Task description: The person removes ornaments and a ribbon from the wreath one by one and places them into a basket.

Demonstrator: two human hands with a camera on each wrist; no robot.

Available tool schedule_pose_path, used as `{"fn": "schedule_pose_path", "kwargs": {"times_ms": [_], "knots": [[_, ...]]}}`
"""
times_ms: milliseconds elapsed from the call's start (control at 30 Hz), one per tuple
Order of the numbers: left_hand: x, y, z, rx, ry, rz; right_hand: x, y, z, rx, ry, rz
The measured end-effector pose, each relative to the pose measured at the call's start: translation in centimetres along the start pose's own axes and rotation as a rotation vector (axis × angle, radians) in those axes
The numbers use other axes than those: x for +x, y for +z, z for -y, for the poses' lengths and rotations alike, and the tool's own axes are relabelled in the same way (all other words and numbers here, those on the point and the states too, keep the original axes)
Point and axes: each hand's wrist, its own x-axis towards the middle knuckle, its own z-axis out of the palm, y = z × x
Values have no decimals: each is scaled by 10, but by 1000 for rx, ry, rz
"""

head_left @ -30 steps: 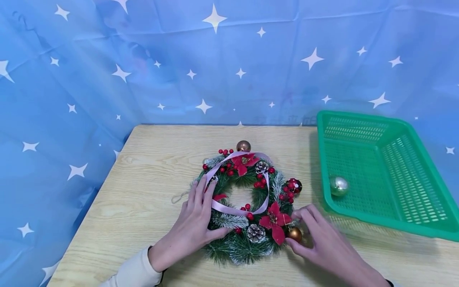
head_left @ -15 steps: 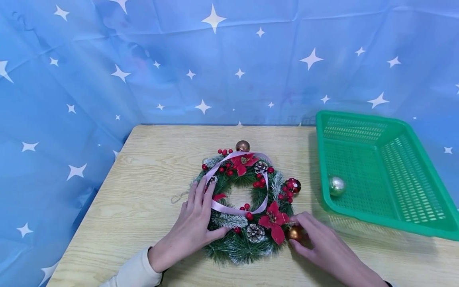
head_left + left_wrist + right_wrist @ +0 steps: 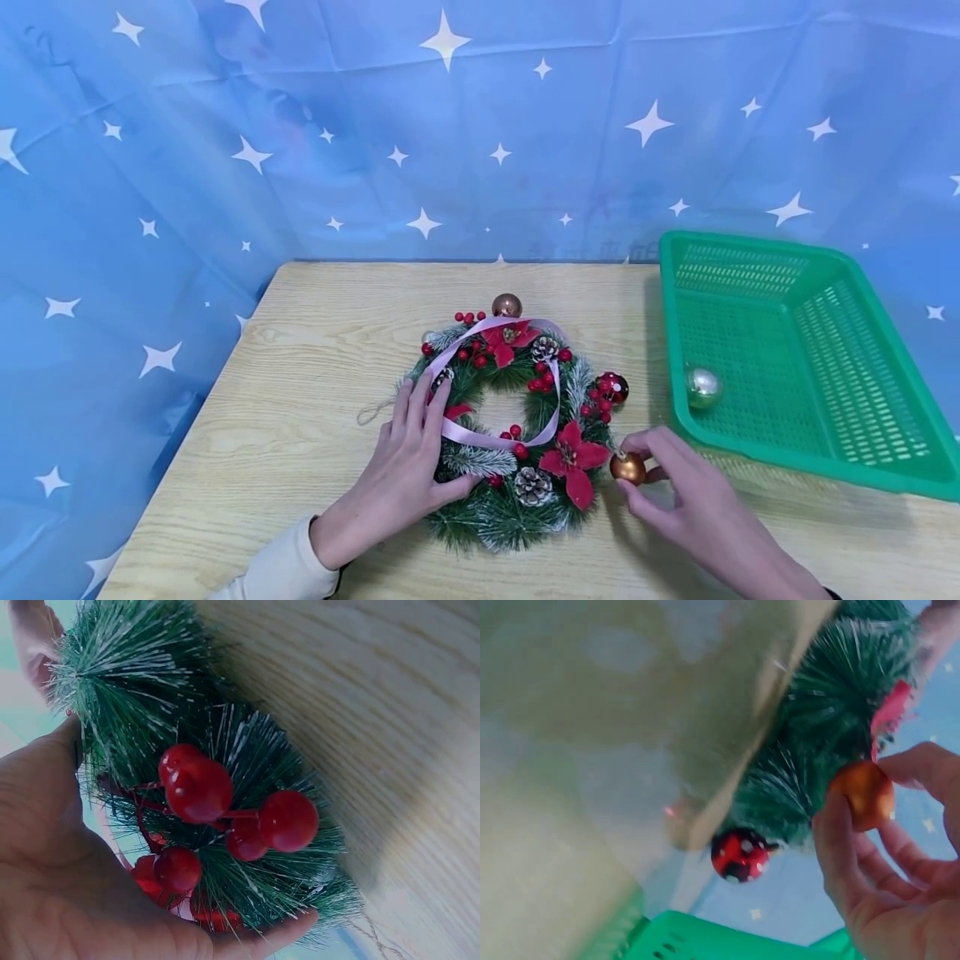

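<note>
A green Christmas wreath [image 3: 502,517] with red poinsettias, berries, pinecones and a loose lilac ribbon [image 3: 551,417] lies on the wooden table. My left hand [image 3: 401,467] rests on its left side, fingers extended and thumb spread along the front; the left wrist view shows needles and red berries [image 3: 199,793] beside the palm. At the wreath's right edge, my right hand [image 3: 697,500] pinches a gold bauble [image 3: 627,468] near the lower poinsettia [image 3: 573,462]. The right wrist view shows this bauble [image 3: 864,795] between thumb and fingers. Whether its loop is attached to the wreath cannot be told.
A green plastic basket [image 3: 810,475] stands at the right with a silver bauble [image 3: 703,388] inside. A red spotted bauble [image 3: 613,387] sits at the wreath's right edge, a brown bauble [image 3: 507,306] at its top. A starry blue cloth [image 3: 450,108] hangs behind the table.
My right hand has shifted slightly right and up, and the gold bauble it pinches has moved a little away from the poinsettia. My left hand has stayed on the wreath.
</note>
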Motion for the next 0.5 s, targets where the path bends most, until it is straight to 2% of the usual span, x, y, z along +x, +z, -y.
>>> {"fn": "schedule_pose_path", "kwargs": {"times_ms": [233,500], "knots": [[4,-2,1,8,-3,6,7,-17,8,-8,94,-33],[2,-1,0,-12,-31,39,14,-36,6,4,-6,-124]]}}
